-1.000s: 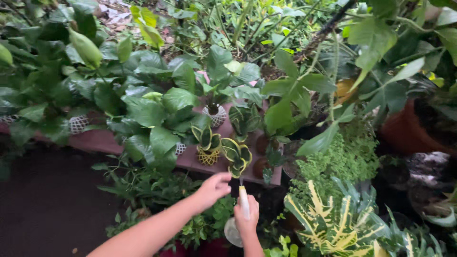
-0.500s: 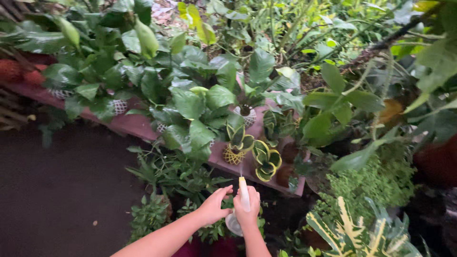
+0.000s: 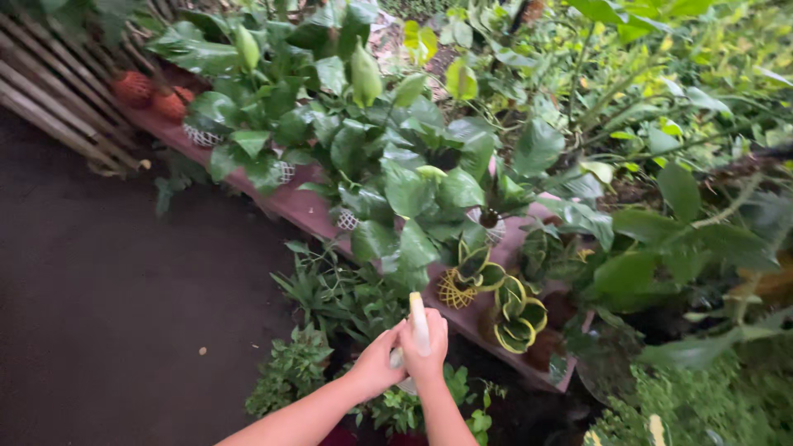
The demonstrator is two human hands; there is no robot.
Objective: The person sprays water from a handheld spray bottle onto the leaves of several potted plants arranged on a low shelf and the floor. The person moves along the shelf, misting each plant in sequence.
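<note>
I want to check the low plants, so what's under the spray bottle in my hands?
Under the spray bottle, both hands wrap its body. Beneath them grow small leafy ground plants beside dark soil. The bottle's lower part is covered by the hands.

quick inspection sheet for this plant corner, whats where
surface: long reddish shelf with potted plants, beside dark ground
job's things: pale spray bottle, nozzle up, above low green plants
clutter: small yellow-edged plants; orange pots at the shelf's far end
grippers: left hand and right hand both clasp the bottle
cables: nothing seen
surroundings: slatted wooden fence, broad-leaved foliage
</note>
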